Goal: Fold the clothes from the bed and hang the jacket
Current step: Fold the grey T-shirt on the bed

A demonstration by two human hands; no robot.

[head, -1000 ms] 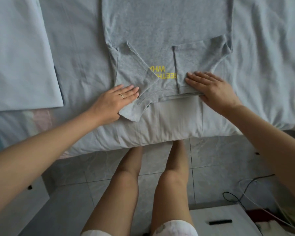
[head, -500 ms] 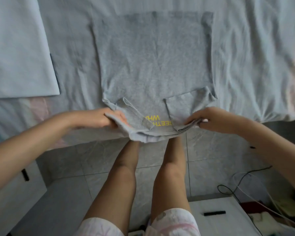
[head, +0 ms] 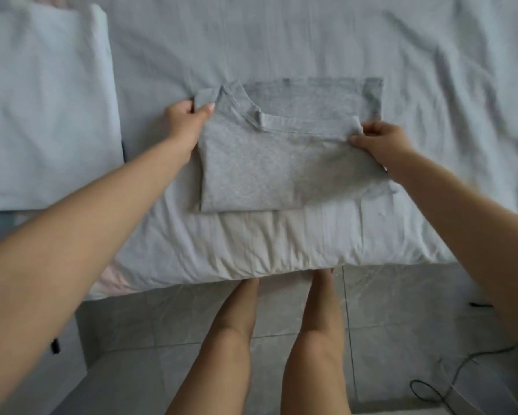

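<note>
The left hand (head: 181,121) has its grip clamped on the left shoulder corner of the folded grey T-shirt (head: 266,169), thumb on top. The right hand (head: 380,142) pinches the right shoulder, grip closed on the fabric. The T-shirt lies neckband showing on the bed (head: 281,46), near its front edge, with a folded pale-blue cloth (head: 42,100) off to the left.

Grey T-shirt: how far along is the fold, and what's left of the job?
Done: the grey T-shirt lies doubled over on the bed, collar up; a pale blue folded cloth sits to its left. In hand: the left hand and right hand pinch the shirt's upper corners. Left: perhaps one more fold; no jacket is in view, so hanging cannot be judged.
</note>
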